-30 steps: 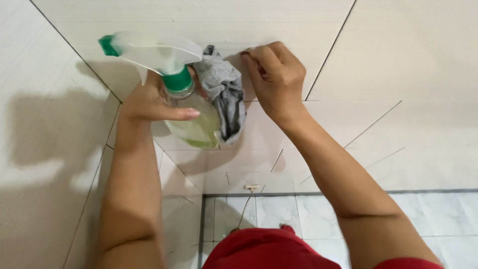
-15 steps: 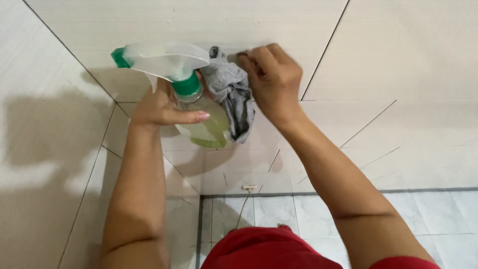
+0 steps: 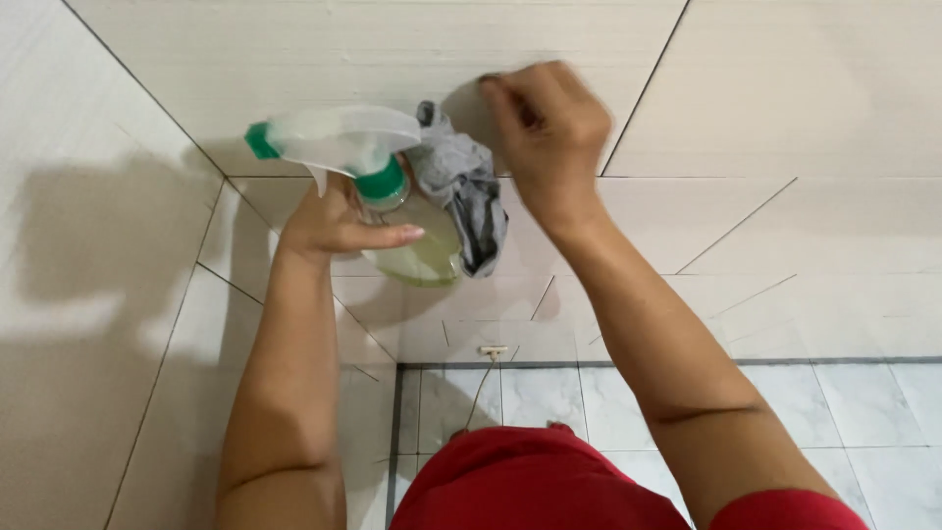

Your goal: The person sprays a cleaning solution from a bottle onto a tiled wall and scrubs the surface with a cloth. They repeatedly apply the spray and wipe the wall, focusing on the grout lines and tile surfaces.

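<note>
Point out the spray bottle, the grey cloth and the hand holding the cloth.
spray bottle (image 3: 417, 257), head view, on its clear body.
grey cloth (image 3: 466, 191), head view, on its hanging fold.
right hand (image 3: 551, 132), head view, on its back.

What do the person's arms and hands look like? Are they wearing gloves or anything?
No gloves. Both the left hand and the right hand are bare, with no rings, watch or bracelet showing. The forearms are bare too. A red garment shows at the bottom, with a red sleeve edge on the right upper arm.
</note>
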